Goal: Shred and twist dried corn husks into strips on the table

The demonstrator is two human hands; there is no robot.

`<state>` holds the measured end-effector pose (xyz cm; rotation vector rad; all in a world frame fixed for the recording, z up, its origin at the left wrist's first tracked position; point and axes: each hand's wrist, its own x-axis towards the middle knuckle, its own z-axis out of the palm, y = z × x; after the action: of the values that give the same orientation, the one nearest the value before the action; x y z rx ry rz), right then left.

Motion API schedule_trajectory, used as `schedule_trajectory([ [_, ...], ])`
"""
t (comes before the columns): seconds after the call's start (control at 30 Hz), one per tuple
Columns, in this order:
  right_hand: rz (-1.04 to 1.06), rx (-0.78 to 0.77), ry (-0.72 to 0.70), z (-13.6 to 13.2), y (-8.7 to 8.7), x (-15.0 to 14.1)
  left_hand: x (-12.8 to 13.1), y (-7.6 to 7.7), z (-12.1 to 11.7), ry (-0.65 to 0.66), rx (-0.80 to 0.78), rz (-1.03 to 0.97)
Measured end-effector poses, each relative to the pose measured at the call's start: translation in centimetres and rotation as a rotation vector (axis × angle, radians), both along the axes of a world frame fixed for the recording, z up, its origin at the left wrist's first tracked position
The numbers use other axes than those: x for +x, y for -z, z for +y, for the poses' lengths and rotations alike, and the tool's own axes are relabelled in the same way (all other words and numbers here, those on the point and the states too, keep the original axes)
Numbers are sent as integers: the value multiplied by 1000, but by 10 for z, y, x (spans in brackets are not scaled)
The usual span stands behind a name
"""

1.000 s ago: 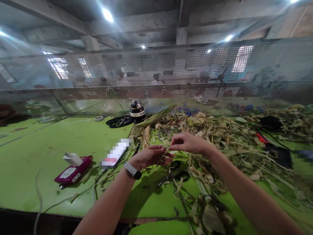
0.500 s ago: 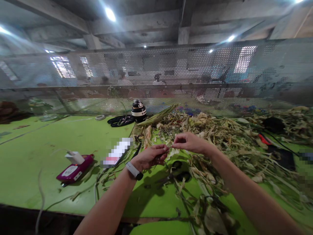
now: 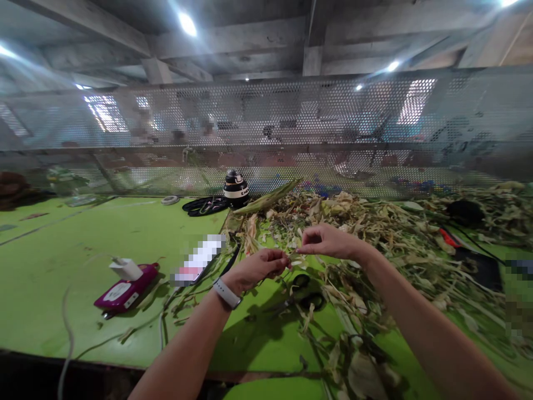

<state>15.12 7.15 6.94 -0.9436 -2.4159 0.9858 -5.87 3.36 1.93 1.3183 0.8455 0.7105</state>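
Observation:
My left hand (image 3: 264,266), with a pale-banded watch (image 3: 226,293) on its wrist, is closed in a pinch at the middle of the view. Facing it, my right hand (image 3: 328,242) pinches too, its fingertips a short way to the right. A small thin piece seems to lie between the two sets of fingertips; it is too small to name. Just below the hands, black-handled scissors (image 3: 310,297) rest on the green table (image 3: 245,344). Dried leaves and stems (image 3: 366,228) are heaped behind and right of my hands.
Left of my hands lie a phone (image 3: 202,258) and a purple power strip (image 3: 125,291) with a white charger (image 3: 126,269). A black jar-like object (image 3: 236,189) and a coiled black cable (image 3: 204,205) stand before the perforated metal screen (image 3: 266,128). Cables cross the front edge.
My fingertips have drawn slightly apart, the right hand shifting a little to the right. My left hand has turned, with its fingers now more curled. The things on the table have stayed put.

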Motion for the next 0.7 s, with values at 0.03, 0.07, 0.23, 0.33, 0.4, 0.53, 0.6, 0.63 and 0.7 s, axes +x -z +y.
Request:
schedule_trajectory([
  [0.03, -17, -3, -15, -1, -3, 2, 0, -2, -1, 26, 48, 49],
  [0.07, -29, -3, -29, -3, -6, 3, 1, -4, -2, 55, 84, 96],
  [0.23, 39, 22, -47, -5, -13, 4, 6, -26, -17, 223, 140, 232],
  [0.33, 135, -65, -94, -5, -13, 1, 10, -46, -32, 332, 72, 158],
  [0.4, 247, -199, -133, -7, -11, -1, 13, -59, -40, 336, -14, 10],
  [0.53, 506, -421, -128, -11, 6, -11, 22, -84, -37, 157, -140, -318],
  [0.6, 547, -368, -49, -12, 19, -21, 26, -91, -21, 27, -169, -416],
  [0.63, 551, -344, -19, -12, 24, -25, 27, -91, -11, -27, -175, -442],
  [0.7, 532, -292, 32, -12, 32, -35, 25, -86, 10, -153, -196, -367],
])
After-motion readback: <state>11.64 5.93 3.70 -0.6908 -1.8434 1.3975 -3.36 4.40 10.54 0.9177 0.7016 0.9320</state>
